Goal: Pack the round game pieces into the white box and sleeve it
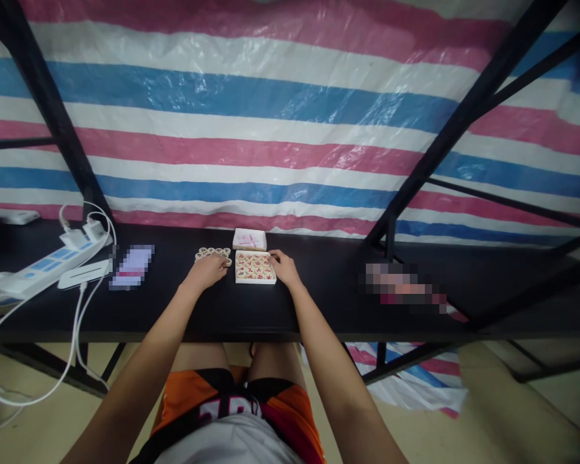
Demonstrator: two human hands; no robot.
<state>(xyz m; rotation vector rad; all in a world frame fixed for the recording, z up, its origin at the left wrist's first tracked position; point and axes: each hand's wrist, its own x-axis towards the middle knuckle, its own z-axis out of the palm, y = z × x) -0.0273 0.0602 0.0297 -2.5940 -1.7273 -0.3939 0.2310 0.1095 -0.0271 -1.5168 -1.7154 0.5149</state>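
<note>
Round Chinese chess pieces with red characters fill a small white box (pixel 256 280) on the black table. Its right rim is between the fingers of my right hand (pixel 283 267), which are bent and closed there. Left of the box, more round chess pieces (pixel 211 252) with dark characters lie in a cluster on the table. My left hand (pixel 207 272) covers the near part of that cluster. Its fingers are curled together against pieces at the cluster's right end; how many they hold is hidden. Directly behind the box sits a white lid (pixel 250 239) with pink print.
On the left, a white power strip (pixel 53 264) has plugs and looping white cables, beside a flat white device (pixel 84 274) and a blurred phone-like item (pixel 132 267). A blurred pinkish item (pixel 406 285) lies right. Black frame posts (pixel 430 151) and a striped sheet (pixel 251 142) stand behind.
</note>
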